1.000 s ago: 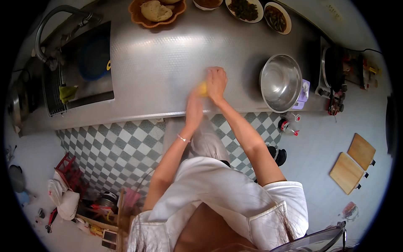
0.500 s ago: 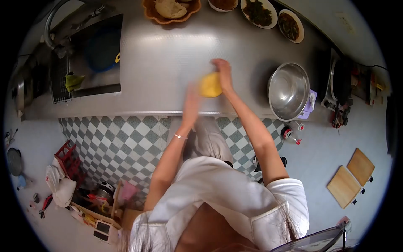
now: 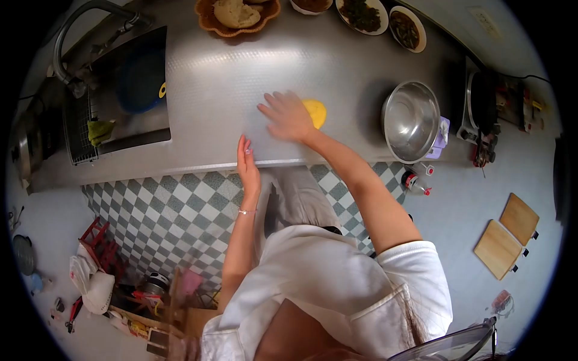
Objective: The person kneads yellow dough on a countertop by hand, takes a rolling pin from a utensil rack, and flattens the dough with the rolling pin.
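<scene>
A yellow, rounded, soft-looking piece (image 3: 315, 112) lies on the steel counter (image 3: 211, 108); I cannot tell its exact kind. My right hand (image 3: 288, 117) is over the counter just left of it, palm down with fingers spread, and covers its left side. Motion blurs this hand, and whether it touches the yellow piece does not show. At the counter's front edge, my left hand (image 3: 247, 165) is raised with fingers stretched out and holds nothing.
On the right stands a large steel bowl (image 3: 412, 122), beside a light purple object (image 3: 441, 141). Along the back are a basket (image 3: 208, 21) with pale bread and dishes of food (image 3: 408, 30). The sink (image 3: 150, 135) is at the left, holding a blue basin (image 3: 135, 90).
My left hand has drawn back to the counter's edge. My right hand has come off the yellow piece's right side and swung left across it. The yellow piece now lies on the counter.
</scene>
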The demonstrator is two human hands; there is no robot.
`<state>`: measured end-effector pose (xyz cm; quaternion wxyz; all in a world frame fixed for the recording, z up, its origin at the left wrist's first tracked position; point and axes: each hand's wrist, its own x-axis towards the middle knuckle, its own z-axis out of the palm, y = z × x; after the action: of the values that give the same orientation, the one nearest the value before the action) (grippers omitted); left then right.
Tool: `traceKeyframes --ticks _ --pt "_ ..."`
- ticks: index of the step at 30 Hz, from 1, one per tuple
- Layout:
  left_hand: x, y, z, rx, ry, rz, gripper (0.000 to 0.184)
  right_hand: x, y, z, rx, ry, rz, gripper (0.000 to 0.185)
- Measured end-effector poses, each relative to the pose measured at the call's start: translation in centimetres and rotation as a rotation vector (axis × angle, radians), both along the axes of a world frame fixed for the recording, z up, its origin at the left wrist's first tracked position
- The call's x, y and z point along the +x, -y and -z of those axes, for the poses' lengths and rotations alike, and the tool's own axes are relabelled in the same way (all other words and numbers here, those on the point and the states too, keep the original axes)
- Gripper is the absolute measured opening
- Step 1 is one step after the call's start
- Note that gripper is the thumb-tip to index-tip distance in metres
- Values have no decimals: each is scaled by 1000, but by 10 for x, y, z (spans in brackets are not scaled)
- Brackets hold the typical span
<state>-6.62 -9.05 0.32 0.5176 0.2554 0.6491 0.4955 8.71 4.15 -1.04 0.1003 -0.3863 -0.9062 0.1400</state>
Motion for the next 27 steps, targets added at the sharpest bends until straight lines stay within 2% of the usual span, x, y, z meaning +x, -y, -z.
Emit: traceKeyframes --ticks 6,9,12,16,19,25,27 --pt "-7 10 -6 8 5 7 42 2 -3 4 -94 -184 39 59" --pt "-17 21 -5 1 -17 11 41 32 -34 -24 -98 -278 472 57" --pt "-21 21 -7 -12 -21 12 40 31 -39 21 59 -191 659 56" --pt "-22 16 -1 -1 4 -40 40 11 -16 17 39 12 542 56" --pt "-21 16 -6 -17 6 -61 40 7 -22 12 52 17 523 55" --pt "-3 12 -24 7 13 -16 38 13 -27 22 44 -146 509 51" --pt "-5 9 -27 14 -5 5 36 43 -43 17 -558 -586 565 50"
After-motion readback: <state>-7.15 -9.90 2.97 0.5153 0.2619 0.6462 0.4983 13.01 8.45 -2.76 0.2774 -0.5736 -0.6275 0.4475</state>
